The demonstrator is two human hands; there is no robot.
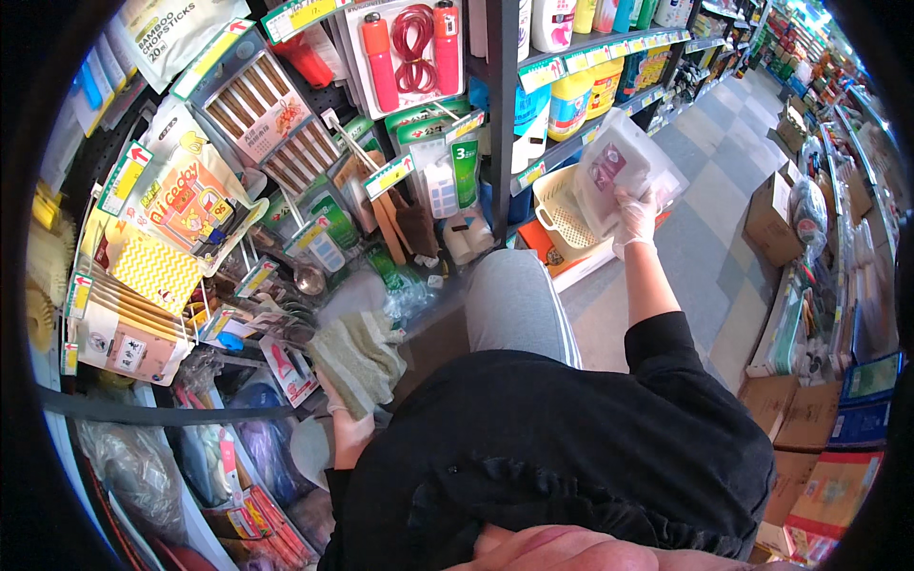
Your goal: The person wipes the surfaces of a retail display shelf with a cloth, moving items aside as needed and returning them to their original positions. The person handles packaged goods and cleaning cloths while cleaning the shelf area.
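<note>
My right hand [635, 218], in a thin clear glove, grips a translucent plastic container [607, 171] with a dark red label. Under and beside it, a cream perforated plastic basket [560, 214] rests on an orange and white box [539, 246] on the floor. My left hand [348, 421], also gloved, holds a striped grey-green cloth [357, 357] near the lower shelf; its fingers are mostly hidden by the cloth. Just left of the cloth is a white card with a red item [285, 367]. A metal ladle [308, 278] hangs above it.
Hanging packs, including chopsticks [250, 100] and a jump rope [414, 50], crowd the rack at left. A dark shelf post [502, 121] stands ahead. Bottles [568, 103] line the shelves beyond it. Cardboard boxes [771, 214] stand across the tiled aisle [703, 171].
</note>
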